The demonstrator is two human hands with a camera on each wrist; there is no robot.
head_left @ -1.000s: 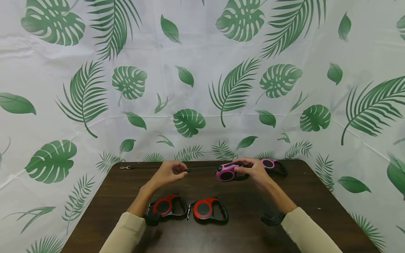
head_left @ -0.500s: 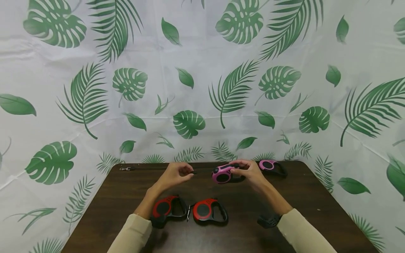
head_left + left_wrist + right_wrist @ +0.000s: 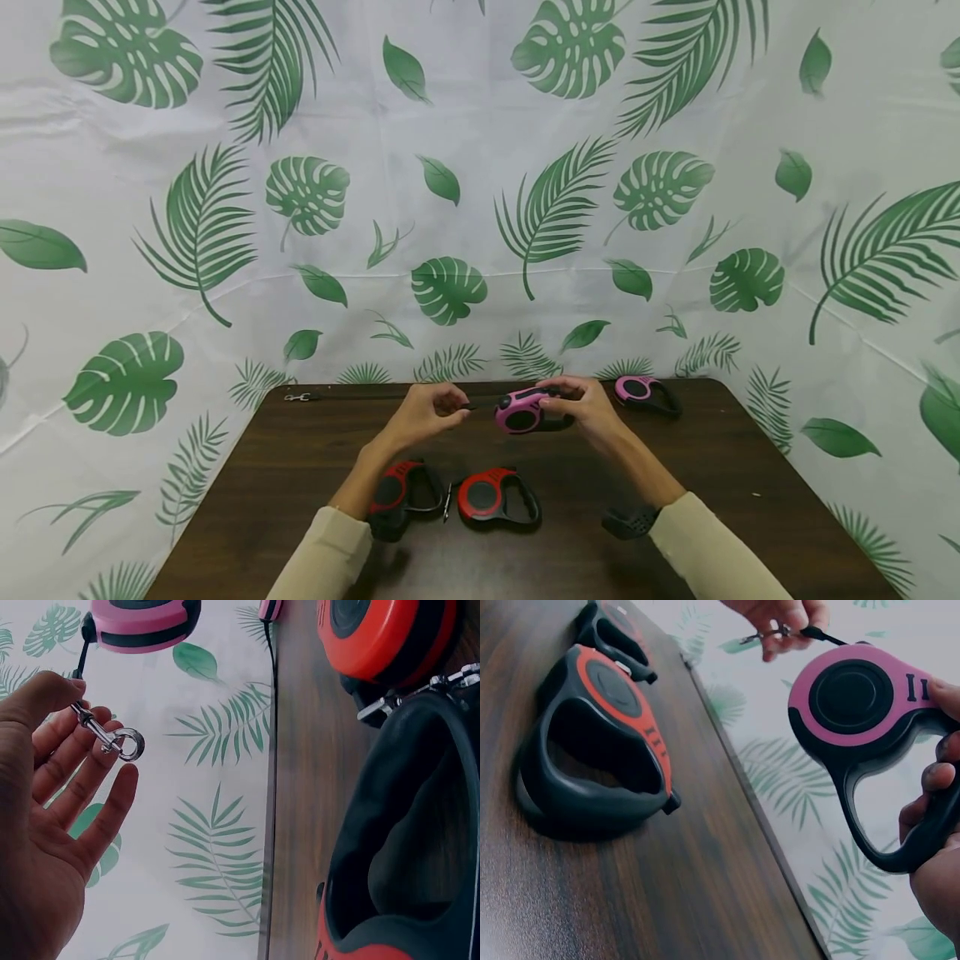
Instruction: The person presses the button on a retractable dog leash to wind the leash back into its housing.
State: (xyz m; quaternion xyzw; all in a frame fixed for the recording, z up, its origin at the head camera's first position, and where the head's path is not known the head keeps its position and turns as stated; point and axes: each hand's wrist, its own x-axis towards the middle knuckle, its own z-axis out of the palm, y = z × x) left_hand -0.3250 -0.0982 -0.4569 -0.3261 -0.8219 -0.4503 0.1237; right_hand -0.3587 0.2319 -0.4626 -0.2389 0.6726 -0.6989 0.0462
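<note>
My right hand (image 3: 592, 410) holds a pink and black retractable dog leash (image 3: 517, 414) above the back of the table. In the right wrist view its fingers curl round the leash's black loop handle (image 3: 922, 840). A short black cord runs from the casing to my left hand (image 3: 429, 414). There, thumb and forefinger pinch the strap just above the silver snap hook (image 3: 96, 726), while the other fingers spread behind it. Two red and black retractable leashes (image 3: 482, 497) lie on the table below, the left one partly behind my left wrist.
A second pink leash (image 3: 637, 389) lies at the back right of the dark wooden table (image 3: 675, 542). Its cord stretches along the back edge to a silver clip (image 3: 297, 397) at the left. A leaf-printed white cloth (image 3: 465, 208) hangs close behind the table.
My left hand has moved right with the snap hook, nearer the pink leash. My right hand has shifted slightly left with the leash, and the cord between them is shorter.
</note>
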